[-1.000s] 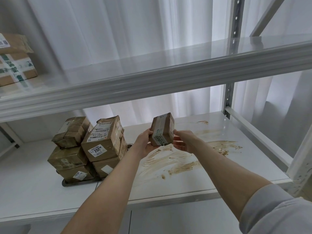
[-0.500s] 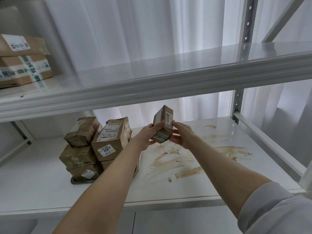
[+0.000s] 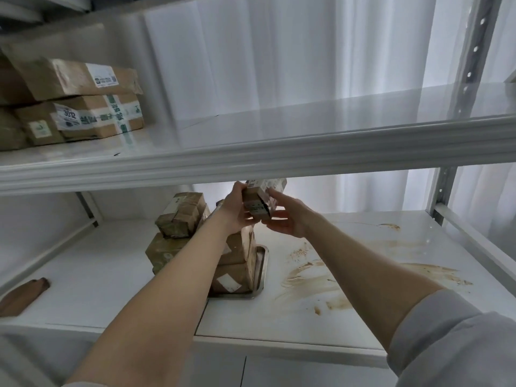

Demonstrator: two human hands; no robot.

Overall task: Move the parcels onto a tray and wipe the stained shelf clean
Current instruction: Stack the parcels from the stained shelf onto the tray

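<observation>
A small brown parcel (image 3: 261,198) is held up just under the upper shelf's front edge, above the stack of parcels (image 3: 178,219) on the metal tray (image 3: 261,263). My left hand (image 3: 237,210) grips its left side. My right hand (image 3: 287,219) touches its right side and bottom with fingers spread. My left forearm hides part of the stack. Brown smears (image 3: 321,277) cover the right half of the white lower shelf (image 3: 97,275).
The upper shelf (image 3: 279,152) overhangs the work area and carries larger taped parcels (image 3: 83,101) at its left. A brown cloth-like thing (image 3: 23,296) lies at the lower shelf's left front. A perforated metal upright (image 3: 472,60) and a side rail (image 3: 474,241) bound the right.
Both hands have carried the small parcel up and leftward, from over the stain to above the stacked tray. The view has shifted, bringing the upper shelf's parcels and the brown thing into sight.
</observation>
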